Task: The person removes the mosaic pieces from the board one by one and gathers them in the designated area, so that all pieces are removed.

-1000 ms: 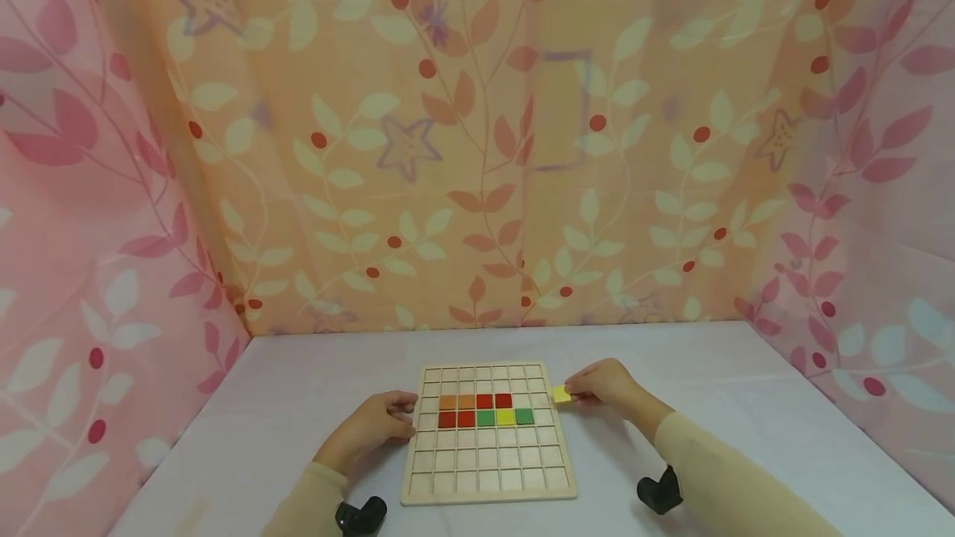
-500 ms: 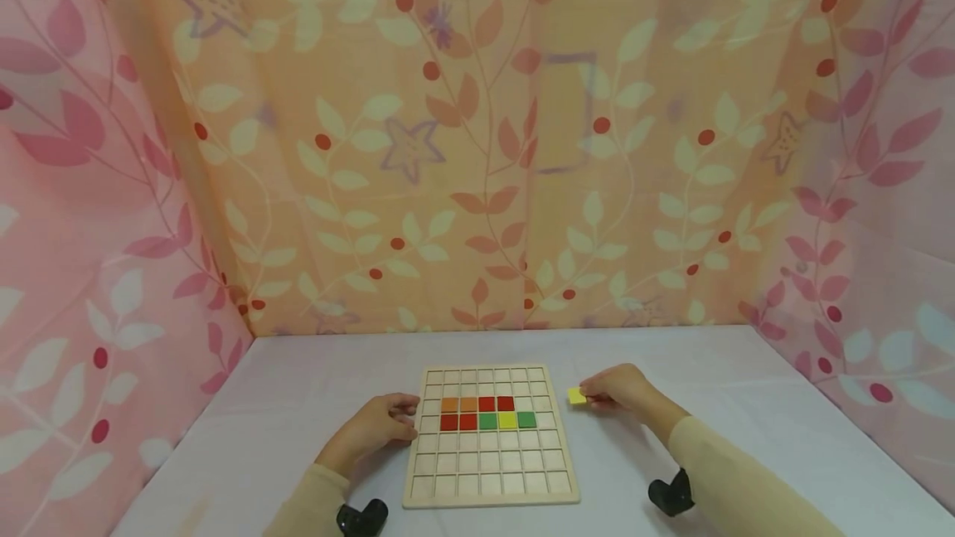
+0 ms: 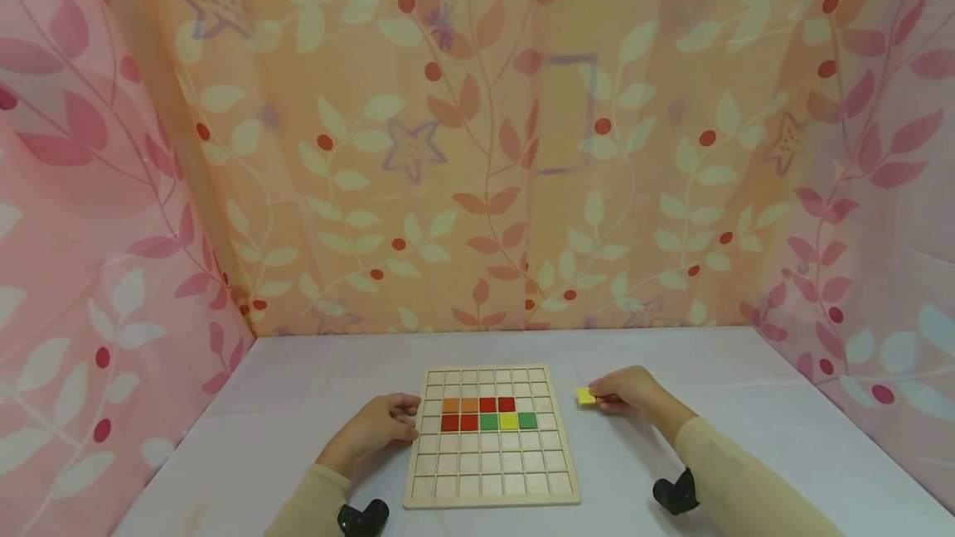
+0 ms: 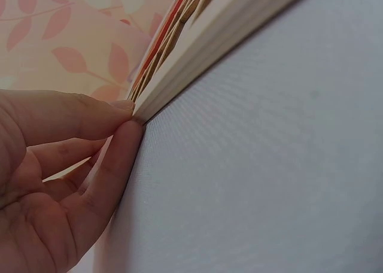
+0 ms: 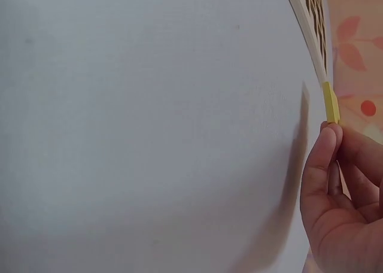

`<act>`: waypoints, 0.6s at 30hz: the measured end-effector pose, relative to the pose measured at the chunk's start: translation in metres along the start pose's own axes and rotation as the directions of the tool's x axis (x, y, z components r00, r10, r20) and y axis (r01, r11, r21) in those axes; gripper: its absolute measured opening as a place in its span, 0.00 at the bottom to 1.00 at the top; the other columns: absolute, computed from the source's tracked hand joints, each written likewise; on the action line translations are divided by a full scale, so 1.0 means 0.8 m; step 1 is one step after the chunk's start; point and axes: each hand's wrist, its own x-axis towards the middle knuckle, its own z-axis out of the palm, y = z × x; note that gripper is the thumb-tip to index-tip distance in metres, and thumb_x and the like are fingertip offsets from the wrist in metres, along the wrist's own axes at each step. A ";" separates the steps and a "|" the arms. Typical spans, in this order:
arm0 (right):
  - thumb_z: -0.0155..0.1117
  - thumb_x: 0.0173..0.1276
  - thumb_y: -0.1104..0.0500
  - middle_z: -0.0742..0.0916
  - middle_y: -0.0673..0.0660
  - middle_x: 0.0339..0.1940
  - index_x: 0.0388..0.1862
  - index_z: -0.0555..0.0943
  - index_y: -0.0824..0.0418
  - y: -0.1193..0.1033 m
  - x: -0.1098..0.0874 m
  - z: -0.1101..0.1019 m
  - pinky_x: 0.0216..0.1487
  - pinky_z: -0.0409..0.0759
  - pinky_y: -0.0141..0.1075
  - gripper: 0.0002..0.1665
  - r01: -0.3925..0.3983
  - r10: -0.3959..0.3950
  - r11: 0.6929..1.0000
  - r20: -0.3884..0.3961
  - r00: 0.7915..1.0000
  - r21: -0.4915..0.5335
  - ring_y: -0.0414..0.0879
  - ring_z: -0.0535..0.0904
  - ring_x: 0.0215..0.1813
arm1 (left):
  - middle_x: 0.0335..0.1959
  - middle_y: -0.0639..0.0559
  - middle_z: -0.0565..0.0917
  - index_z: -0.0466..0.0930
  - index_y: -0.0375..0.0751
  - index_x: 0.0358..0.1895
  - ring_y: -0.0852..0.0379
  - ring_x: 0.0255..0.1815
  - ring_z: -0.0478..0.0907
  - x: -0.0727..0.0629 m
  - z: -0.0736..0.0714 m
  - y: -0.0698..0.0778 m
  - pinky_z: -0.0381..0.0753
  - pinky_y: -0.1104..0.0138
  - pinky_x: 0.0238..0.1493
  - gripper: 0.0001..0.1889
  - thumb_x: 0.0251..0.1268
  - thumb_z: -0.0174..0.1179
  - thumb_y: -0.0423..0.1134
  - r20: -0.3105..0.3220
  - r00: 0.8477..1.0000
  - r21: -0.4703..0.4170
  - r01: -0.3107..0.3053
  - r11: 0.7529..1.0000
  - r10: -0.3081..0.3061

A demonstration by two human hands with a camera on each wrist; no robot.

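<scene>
A square wooden grid board (image 3: 492, 463) lies on the table, with orange tiles (image 3: 451, 405), red tiles (image 3: 487, 404), green tiles (image 3: 527, 420) and one yellow tile (image 3: 508, 421) in two rows of its cells. At the board's left edge, my left hand (image 3: 376, 429) pinches the rim (image 4: 197, 63) between thumb and finger, as the left wrist view shows. Off to the right of the board, my right hand (image 3: 632, 392) holds another yellow tile (image 5: 330, 102) by one end, between thumb and fingertips. This tile is apart from the board, and its shadow falls on the tabletop.
White cloth covers the table (image 3: 321, 363). Patterned curtains (image 3: 477, 147) enclose it at the back and both sides. A black device (image 3: 363, 518) sits at the left wrist, and another black device (image 3: 675, 493) at the right.
My right hand has drawn away to the right from the board's right edge, still holding the yellow tile. The left hand and the tiles on the board stay as they were.
</scene>
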 end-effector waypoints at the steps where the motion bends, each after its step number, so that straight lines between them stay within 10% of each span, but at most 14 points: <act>1: 0.68 0.62 0.69 0.86 0.51 0.22 0.49 0.81 0.80 0.001 0.000 -0.001 0.28 0.82 0.26 0.19 -0.001 0.001 1.000 0.002 1.000 0.002 0.36 0.79 0.23 | 0.47 0.40 0.79 0.76 0.26 0.59 0.54 0.37 0.76 0.000 0.000 0.000 0.85 0.64 0.38 0.29 0.48 0.67 0.18 -0.001 1.000 -0.003 0.001 1.000 -0.001; 18: 0.69 0.63 0.68 0.85 0.51 0.22 0.48 0.82 0.78 0.004 0.011 -0.015 0.31 0.84 0.27 0.17 -0.065 0.065 0.997 -0.003 0.998 0.031 0.36 0.81 0.24 | 0.49 0.39 0.79 0.74 0.25 0.60 0.55 0.39 0.76 -0.002 -0.001 -0.001 0.85 0.64 0.39 0.30 0.48 0.66 0.18 0.020 1.000 -0.014 -0.017 1.000 0.018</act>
